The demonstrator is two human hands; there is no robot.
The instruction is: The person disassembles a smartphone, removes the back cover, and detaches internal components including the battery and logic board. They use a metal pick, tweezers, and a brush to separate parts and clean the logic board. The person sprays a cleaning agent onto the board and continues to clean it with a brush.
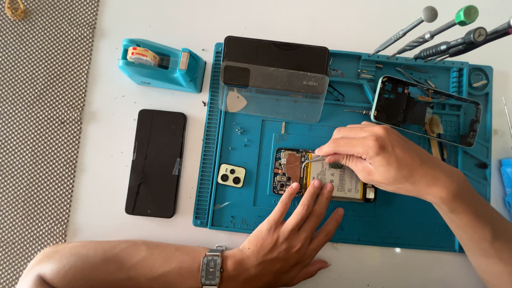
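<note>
1. Head view: white table, blue mat, woven rug at left.
2. Opened phone mid-mat.
3. Left hand flat, fingers spread, pressing phone's lower edge.
4. Right hand pinching tweezers over the battery.

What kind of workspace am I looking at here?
Most likely a phone repair bench: a blue repair mat on a white table, an opened phone worked on with tweezers, and precision screwdrivers at the back.
</note>
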